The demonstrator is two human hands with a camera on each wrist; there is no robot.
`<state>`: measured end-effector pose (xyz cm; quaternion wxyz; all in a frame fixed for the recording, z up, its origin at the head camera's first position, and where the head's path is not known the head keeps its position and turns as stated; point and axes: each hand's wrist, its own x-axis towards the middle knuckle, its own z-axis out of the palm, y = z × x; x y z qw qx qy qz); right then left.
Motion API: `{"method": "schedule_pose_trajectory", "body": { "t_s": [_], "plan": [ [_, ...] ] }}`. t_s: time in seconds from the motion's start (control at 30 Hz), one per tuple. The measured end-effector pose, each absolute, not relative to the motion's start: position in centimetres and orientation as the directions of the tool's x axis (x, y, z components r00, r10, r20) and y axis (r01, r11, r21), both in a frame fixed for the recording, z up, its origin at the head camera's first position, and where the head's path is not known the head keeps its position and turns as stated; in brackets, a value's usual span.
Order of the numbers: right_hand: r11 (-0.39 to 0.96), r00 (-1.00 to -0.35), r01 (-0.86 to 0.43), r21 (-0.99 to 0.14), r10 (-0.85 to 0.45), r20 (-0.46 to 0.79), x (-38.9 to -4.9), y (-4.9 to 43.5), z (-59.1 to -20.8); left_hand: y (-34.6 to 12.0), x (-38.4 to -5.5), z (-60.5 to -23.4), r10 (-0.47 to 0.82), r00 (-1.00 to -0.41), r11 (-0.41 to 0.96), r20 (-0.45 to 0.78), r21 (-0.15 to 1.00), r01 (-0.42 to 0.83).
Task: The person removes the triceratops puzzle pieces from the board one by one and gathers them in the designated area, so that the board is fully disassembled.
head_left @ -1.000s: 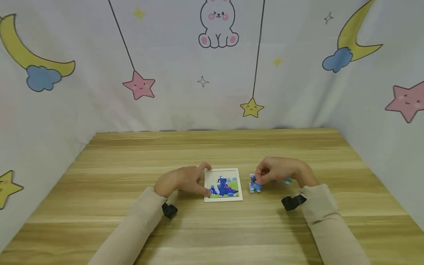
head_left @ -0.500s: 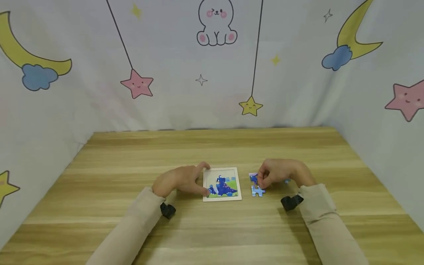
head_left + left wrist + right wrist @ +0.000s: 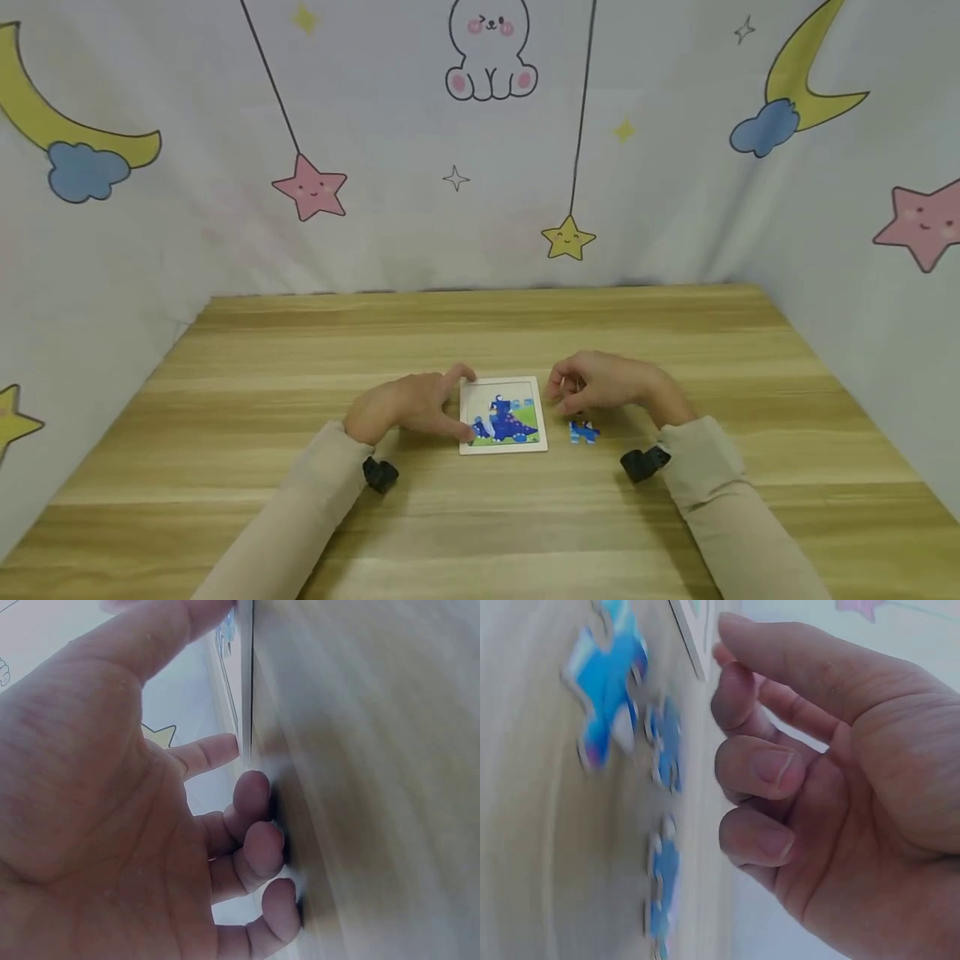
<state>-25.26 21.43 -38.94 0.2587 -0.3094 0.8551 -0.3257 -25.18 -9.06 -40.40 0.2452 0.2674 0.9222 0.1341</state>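
My left hand (image 3: 425,408) rests at the left side of a white-framed jigsaw board (image 3: 502,451), thumb at its lower left and index finger at its upper left corner. Its other fingers bend loosely close over the table in the left wrist view. Part of a blue dinosaur picture (image 3: 510,425) fills the lower board; the upper part is bare. Just right of the board is my right hand (image 3: 600,381), fingers curled; whether a piece sits between thumb and index finger I cannot tell. A blue puzzle piece (image 3: 583,432) lies below that hand.
More blue puzzle pieces lie on the table under the right hand in the right wrist view, one near the middle (image 3: 666,742) and one lower down (image 3: 662,885). A white curtain (image 3: 397,242) with printed stars and moons hangs behind the wooden table (image 3: 480,533).
My right hand has moved left from the loose pieces to the board's right edge. The lower blue piece came into fuller view earlier on. The left hand keeps its place on the board.
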Motion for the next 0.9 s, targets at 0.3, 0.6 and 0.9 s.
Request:
{"method": "schedule_pose_trajectory", "body": {
  "t_s": [0.3, 0.6, 0.9],
  "plan": [
    [0.581, -0.670, -0.426, -0.693, -0.718, -0.190, -24.3, 17.6, -39.9, -9.0, -25.2, -40.6, 0.565, -0.727, 0.820, -0.389, 0.356, 0.447],
    [0.610, -0.677, -0.420, -0.672, -0.703, -0.215, -23.5, 15.9, -40.8, -8.6, -25.2, -40.3, 0.560, -0.731, 0.825, -0.390, 0.348, 0.446],
    [0.623, -0.679, -0.398, -0.673, -0.694, -0.241, -23.5, 15.5, -40.4, -8.4, -25.0, -40.0, 0.533, -0.744, 0.841, -0.402, 0.348, 0.414]
  ]
}}
